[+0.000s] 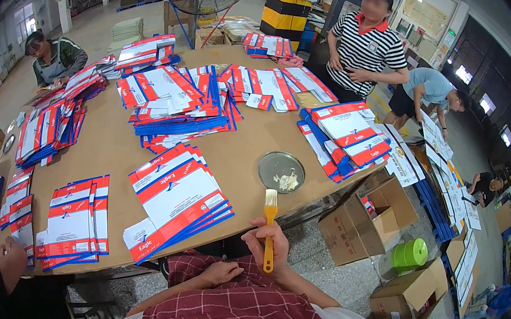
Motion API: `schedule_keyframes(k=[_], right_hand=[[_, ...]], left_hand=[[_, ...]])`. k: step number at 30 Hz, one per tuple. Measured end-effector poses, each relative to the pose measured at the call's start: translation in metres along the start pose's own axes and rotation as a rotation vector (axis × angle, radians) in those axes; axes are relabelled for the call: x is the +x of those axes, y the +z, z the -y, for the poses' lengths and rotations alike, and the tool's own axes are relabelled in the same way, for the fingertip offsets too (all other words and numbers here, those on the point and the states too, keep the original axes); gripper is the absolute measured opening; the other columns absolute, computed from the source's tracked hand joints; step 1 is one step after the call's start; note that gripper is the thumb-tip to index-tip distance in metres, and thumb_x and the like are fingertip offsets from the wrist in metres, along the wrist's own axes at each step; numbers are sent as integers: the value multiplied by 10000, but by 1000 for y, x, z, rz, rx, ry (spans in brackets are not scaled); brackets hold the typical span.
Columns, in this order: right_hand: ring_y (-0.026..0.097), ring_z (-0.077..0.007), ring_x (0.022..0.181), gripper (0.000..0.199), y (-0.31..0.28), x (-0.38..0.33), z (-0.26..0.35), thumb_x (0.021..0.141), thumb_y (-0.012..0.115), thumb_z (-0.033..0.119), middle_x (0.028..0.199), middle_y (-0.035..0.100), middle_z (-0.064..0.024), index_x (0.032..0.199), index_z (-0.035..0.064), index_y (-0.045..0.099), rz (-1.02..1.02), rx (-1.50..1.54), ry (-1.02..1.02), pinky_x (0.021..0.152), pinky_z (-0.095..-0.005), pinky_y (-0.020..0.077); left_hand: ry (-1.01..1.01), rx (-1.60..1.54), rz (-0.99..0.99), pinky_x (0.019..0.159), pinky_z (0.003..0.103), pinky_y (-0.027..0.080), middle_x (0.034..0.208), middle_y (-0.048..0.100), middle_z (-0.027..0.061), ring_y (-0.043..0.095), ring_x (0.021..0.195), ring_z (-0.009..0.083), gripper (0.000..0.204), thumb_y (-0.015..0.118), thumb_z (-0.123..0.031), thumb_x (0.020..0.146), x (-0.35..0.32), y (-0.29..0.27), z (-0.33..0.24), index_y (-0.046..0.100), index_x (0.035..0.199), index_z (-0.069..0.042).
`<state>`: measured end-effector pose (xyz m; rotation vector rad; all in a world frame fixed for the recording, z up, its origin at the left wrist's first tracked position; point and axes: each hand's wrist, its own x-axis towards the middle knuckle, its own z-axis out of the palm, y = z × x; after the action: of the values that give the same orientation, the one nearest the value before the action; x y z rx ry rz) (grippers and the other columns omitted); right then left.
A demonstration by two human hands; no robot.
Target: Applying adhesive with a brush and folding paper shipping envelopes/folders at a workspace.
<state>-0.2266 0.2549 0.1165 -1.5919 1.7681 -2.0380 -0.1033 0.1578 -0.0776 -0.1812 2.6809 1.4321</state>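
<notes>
Yellow-handled brush (269, 228) upright in your right hand's (267, 245) closed fingers, bristles unloaded beside the glue dish (281, 171), your left hand (219, 272) lies loosely open and empty while the nearest stack of flat cartons (177, 201) apparently awaits pasting.

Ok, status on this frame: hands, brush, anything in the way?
Right hand grips yellow brush, bristles up. Left hand empty, on lap. Glue dish ahead, unobstructed.

Yellow-handled brush (270, 225), red-white-blue printed sheets (177, 198), brown table (251, 140), red checked cloth (237, 307)
</notes>
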Motion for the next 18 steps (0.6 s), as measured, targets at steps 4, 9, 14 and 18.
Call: schedule_keyframes(k=[4, 9, 14, 18], right_hand=[[620, -139, 695, 234, -1, 1, 3, 787, 579, -61, 1028, 497, -159, 910, 43, 409, 1, 5, 32, 642, -230, 485], [617, -134, 697, 245, -2, 2, 4, 785, 578, -67, 1032, 497, -159, 918, 47, 407, 14, -17, -4, 641, -228, 487], [614, -133, 703, 250, -2, 2, 4, 788, 573, -71, 1047, 488, -162, 923, 47, 399, 7, -13, 16, 640, -221, 485], [611, -133, 720, 261, -2, 5, 4, 787, 567, -79, 1057, 480, -162, 929, 48, 389, 36, -26, 1, 643, -223, 486]], left_hand=[[-43, 47, 14, 635, 439, 447, 768, 580, 190, 576, 723, 355, 396, 416, -417, 894, -1, -5, -9, 537, 849, -43], [-57, 45, 25, 643, 431, 451, 782, 579, 191, 577, 743, 352, 388, 422, -409, 893, -1, -6, -10, 539, 849, -41], [-12, 39, 15, 644, 426, 451, 786, 580, 187, 575, 740, 353, 381, 428, -401, 892, -1, -9, -15, 540, 857, -39], [-23, 33, 13, 634, 424, 452, 784, 581, 184, 576, 727, 351, 381, 434, -397, 891, 2, -9, -9, 543, 849, -34]])
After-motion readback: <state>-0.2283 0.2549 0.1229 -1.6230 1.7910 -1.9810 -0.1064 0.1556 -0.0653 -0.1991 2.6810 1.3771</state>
